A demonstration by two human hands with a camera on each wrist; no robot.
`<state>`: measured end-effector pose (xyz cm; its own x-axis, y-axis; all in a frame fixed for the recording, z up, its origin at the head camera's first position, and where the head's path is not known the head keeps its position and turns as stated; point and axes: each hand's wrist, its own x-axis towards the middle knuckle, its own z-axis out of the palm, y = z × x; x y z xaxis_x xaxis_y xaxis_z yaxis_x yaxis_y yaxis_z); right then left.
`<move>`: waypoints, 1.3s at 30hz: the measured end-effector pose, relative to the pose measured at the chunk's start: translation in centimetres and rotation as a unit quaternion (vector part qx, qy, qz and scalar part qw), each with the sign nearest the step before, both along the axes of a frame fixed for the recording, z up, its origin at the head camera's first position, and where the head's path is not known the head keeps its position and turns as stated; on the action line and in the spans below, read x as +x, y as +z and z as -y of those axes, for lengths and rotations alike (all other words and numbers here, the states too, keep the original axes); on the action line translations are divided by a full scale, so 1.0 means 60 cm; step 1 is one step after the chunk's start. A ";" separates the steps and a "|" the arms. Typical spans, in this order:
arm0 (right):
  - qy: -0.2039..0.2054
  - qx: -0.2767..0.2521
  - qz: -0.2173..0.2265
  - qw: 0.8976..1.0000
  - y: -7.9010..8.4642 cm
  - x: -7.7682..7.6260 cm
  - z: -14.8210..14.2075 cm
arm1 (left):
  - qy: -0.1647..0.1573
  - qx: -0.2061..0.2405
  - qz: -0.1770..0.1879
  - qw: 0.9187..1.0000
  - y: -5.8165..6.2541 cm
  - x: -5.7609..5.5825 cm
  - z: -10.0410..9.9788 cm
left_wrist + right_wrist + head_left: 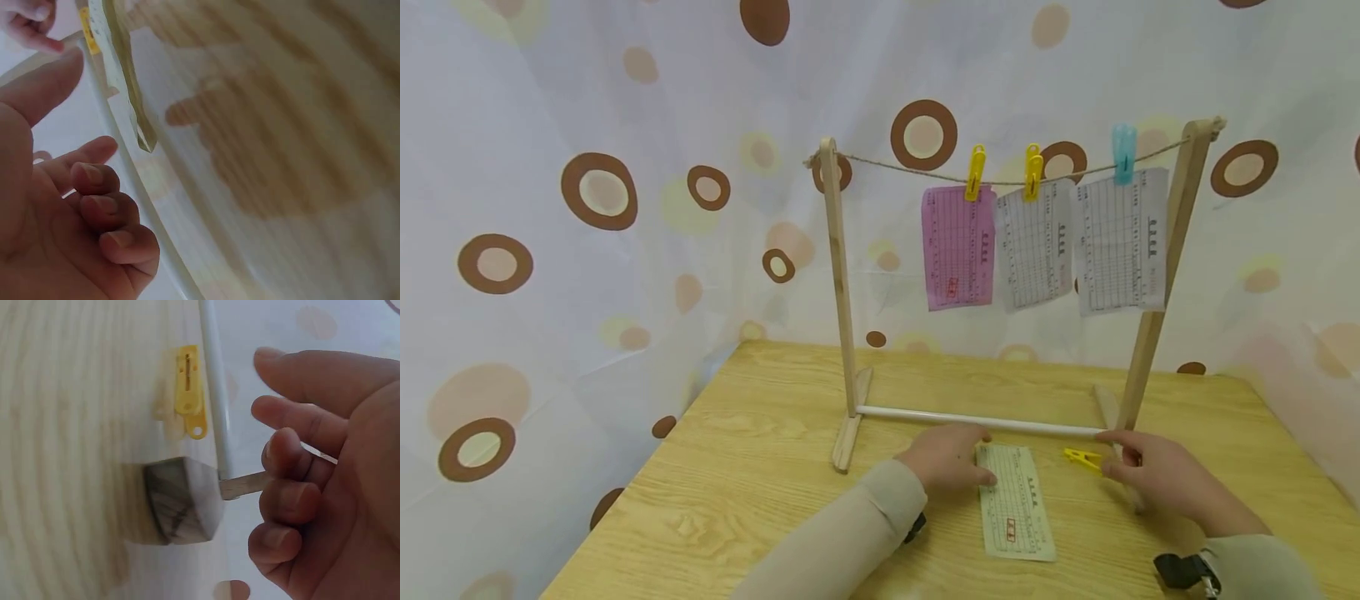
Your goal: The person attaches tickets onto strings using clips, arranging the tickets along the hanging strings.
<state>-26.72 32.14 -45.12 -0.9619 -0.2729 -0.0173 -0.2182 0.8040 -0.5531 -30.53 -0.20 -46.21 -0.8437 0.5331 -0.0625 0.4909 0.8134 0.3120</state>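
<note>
My left hand [950, 458] hovers at the left edge of a pale green printed slip [1018, 508] lying on the table. In the left wrist view its thumb stands apart from loosely curled fingers [119, 206], with nothing between them. A yellow clothespin [1084, 458] lies right of the slip. Beside it is my right hand [1168, 475], over the stand's right foot. The right wrist view shows this clothespin [189, 381] apart from that hand's thumb and relaxed fingers [290, 500].
Behind the hands stands a wooden frame [840, 283] with a white crossbar [977, 419] low down. From its string [902, 169] hang a pink slip [958, 250] and white slips [1037, 250], held by yellow clothespins [975, 173] and a blue one [1124, 154]. A dotted curtain [700, 108] closes the back.
</note>
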 end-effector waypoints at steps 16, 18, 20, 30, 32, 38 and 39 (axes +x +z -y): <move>0.002 0.027 0.021 0.999 -0.028 -0.008 -0.004 | 0.010 -0.053 0.021 0.998 -0.003 -0.003 -0.017; 0.004 0.043 0.016 0.999 -0.027 -0.010 -0.005 | 0.014 -0.059 0.020 0.998 -0.003 -0.004 -0.020; 0.005 0.058 0.012 0.998 -0.027 -0.013 -0.005 | 0.017 -0.067 0.016 0.997 -0.003 -0.004 -0.023; -0.005 0.102 -0.013 0.995 -0.028 -0.018 -0.003 | 0.026 -0.053 0.012 0.998 -0.002 -0.008 -0.032; -0.003 0.102 -0.017 0.995 -0.028 -0.018 -0.002 | 0.025 -0.050 0.012 0.998 -0.001 -0.007 -0.031; -0.009 0.101 -0.016 0.995 -0.029 -0.017 0.000 | 0.013 -0.069 -0.001 0.998 0.003 0.002 -0.030; -0.012 0.101 -0.016 0.995 -0.030 -0.017 0.000 | 0.011 -0.074 -0.004 0.997 0.004 0.003 -0.030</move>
<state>-27.74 32.12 -46.90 -0.9689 -0.2444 -0.0395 -0.2127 0.9032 -0.3728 -30.34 1.61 -45.96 -0.8557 0.5006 -0.1313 0.4751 0.8604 0.1843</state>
